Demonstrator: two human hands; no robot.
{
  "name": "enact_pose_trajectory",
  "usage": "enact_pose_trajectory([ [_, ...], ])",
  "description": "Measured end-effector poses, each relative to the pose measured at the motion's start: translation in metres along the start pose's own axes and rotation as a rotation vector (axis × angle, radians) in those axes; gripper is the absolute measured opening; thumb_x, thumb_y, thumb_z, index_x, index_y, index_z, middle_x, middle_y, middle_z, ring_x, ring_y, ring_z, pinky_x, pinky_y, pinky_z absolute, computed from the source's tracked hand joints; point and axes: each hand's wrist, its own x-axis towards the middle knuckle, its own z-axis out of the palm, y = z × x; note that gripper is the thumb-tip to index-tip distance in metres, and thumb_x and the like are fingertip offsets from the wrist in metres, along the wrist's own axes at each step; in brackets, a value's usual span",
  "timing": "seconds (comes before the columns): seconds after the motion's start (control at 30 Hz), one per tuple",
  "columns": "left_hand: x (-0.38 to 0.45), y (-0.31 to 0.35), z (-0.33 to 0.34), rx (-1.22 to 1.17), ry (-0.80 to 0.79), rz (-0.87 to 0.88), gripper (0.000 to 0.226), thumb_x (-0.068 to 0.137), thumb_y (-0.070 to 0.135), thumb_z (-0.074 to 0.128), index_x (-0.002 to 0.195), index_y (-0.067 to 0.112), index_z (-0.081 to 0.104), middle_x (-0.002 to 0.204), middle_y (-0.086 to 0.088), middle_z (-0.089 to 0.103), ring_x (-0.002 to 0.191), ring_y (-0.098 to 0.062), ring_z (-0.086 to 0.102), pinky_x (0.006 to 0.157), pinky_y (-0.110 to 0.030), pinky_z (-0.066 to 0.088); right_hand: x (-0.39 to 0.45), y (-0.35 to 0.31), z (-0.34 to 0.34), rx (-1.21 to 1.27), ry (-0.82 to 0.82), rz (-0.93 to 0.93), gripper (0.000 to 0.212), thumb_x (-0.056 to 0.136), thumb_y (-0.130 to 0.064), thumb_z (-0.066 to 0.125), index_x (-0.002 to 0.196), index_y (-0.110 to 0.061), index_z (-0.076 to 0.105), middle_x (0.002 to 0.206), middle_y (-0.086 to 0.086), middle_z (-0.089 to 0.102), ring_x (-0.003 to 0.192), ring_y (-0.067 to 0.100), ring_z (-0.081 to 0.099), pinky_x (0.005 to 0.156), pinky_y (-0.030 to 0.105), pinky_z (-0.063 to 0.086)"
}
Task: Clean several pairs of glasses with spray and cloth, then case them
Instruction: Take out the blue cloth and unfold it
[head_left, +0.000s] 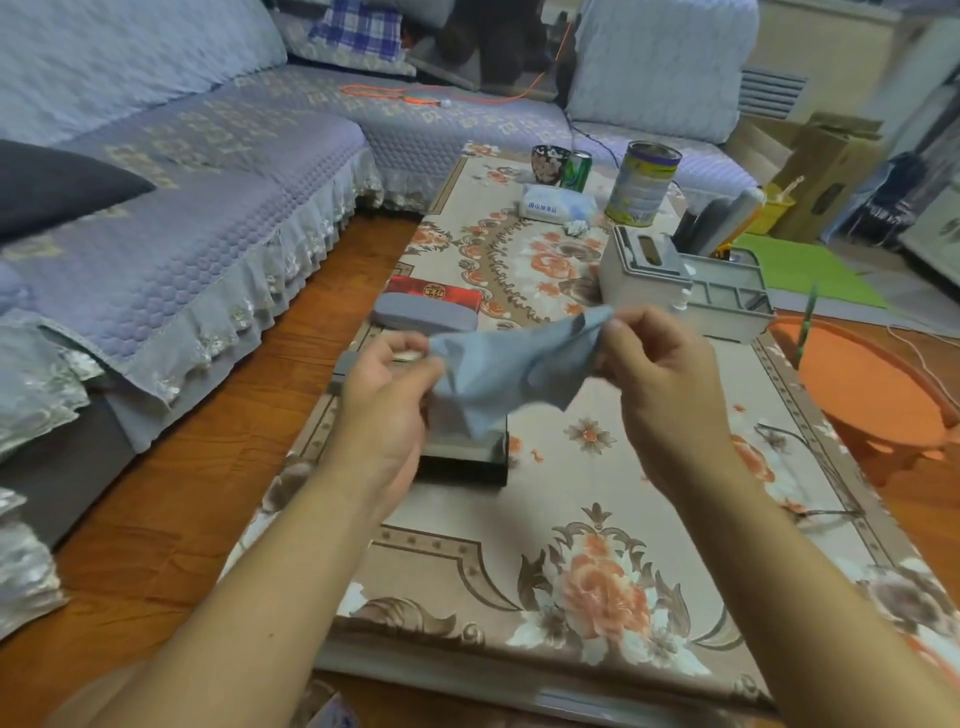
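Left hand (387, 384) and right hand (660, 374) each pinch a corner of the grey-blue cloth (511, 371), held above the dark case (462, 457). Judged limp, light; corners suit gripping.

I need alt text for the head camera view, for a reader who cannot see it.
Two hands, left hand and right hand, pinch a grey-blue cloth stretched between them above a floral table. Below it lies a dark case; a grey case lies farther back.
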Motion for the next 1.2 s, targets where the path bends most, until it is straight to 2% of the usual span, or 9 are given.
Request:
enact_pose_trajectory([
  [0.1,0.009,0.019,-0.018,-0.064,-0.111,0.179,0.043,0.094,-0.016,0.05,0.113,0.021,0.056,0.108,-0.007,0.074,0.098,-0.015,0.071,0.073,-0.026,0.058,-0.001,-0.003,0.002,0.031,-0.046,-0.192,0.027,0.094,0.007,0.055,0.091,-0.017,0.067,0.084,0.0,0.071,0.08,0.017,0.068,0.073,0.031,0.057],
  [0.27,0.013,0.01,-0.039,0.225,-0.1,0.15,0.053,0.09,-0.021,0.047,0.112,0.025,0.064,0.099,0.0,0.077,0.096,-0.016,0.073,0.073,-0.027,0.058,-0.011,0.041,0.02,-0.047,-0.104,0.043,0.027,0.087,0.014,0.057,0.083,-0.01,0.068,0.083,0.006,0.07,0.076,0.019,0.066,0.067,0.034,0.053],
  [0.47,0.007,-0.027,-0.034,0.342,0.096,0.081,0.05,0.083,-0.008,0.039,0.063,0.025,0.07,0.086,-0.008,0.066,0.096,-0.039,0.06,0.072,-0.042,0.053,-0.032,0.071,0.038,-0.002,-0.141,0.241,0.047,0.077,0.019,0.046,0.059,-0.019,0.069,0.084,-0.001,0.068,0.084,0.024,0.062,0.07,0.042,0.052],
  [0.57,0.011,-0.024,-0.043,0.424,0.088,0.167,0.049,0.08,-0.01,0.04,0.056,0.025,0.064,0.099,0.003,0.067,0.106,-0.033,0.06,0.082,-0.049,0.056,-0.036,0.062,0.041,-0.092,-0.057,0.068,0.052,0.077,0.021,0.045,0.06,-0.022,0.069,0.093,-0.004,0.068,0.089,0.004,0.061,0.072,0.015,0.046],
  [0.63,0.017,-0.012,-0.053,0.499,0.042,0.332,0.056,0.081,-0.018,0.042,0.056,0.026,0.066,0.109,0.007,0.069,0.108,-0.017,0.063,0.087,-0.033,0.055,-0.034,0.06,0.037,-0.188,-0.015,-0.138,0.045,0.077,0.019,0.049,0.068,-0.019,0.073,0.096,-0.002,0.068,0.091,-0.001,0.06,0.077,0.011,0.044],
  [0.7,0.024,-0.004,-0.064,0.657,-0.027,0.416,0.056,0.084,-0.019,0.046,0.063,0.027,0.07,0.104,0.004,0.072,0.098,-0.01,0.065,0.081,-0.018,0.05,-0.028,0.072,0.034,-0.267,-0.074,-0.234,0.042,0.076,0.014,0.049,0.074,-0.017,0.077,0.095,-0.001,0.067,0.09,0.006,0.061,0.078,0.015,0.046],
  [0.83,0.035,-0.017,-0.083,1.317,-0.155,0.285,0.05,0.094,-0.006,0.05,0.084,0.037,0.073,0.128,0.009,0.061,0.122,-0.015,0.051,0.107,-0.035,0.04,-0.034,0.106,0.031,-0.513,-0.34,-0.002,0.054,0.075,0.019,0.048,0.086,-0.022,0.081,0.106,-0.005,0.064,0.105,0.017,0.061,0.09,0.024,0.044],
  [1.0,0.025,-0.031,-0.056,1.268,-0.036,0.297,0.048,0.088,-0.006,0.046,0.097,0.033,0.072,0.123,0.011,0.05,0.121,-0.01,0.035,0.097,-0.027,0.03,-0.071,0.114,-0.015,-0.527,-0.01,0.137,0.044,0.08,0.013,0.05,0.089,-0.023,0.073,0.101,-0.008,0.062,0.095,0.009,0.058,0.082,0.014,0.04],
  [1.2,-0.004,-0.06,0.013,1.27,-0.296,0.313,0.036,0.091,0.003,0.048,0.094,0.027,0.074,0.111,0.004,0.062,0.113,-0.019,0.045,0.094,-0.034,0.039,-0.072,0.135,-0.093,-1.171,0.248,0.069,0.037,0.087,-0.022,0.066,0.12,-0.007,0.066,0.127,0.019,0.057,0.12,0.04,0.044,0.1,0.049,0.036],
])
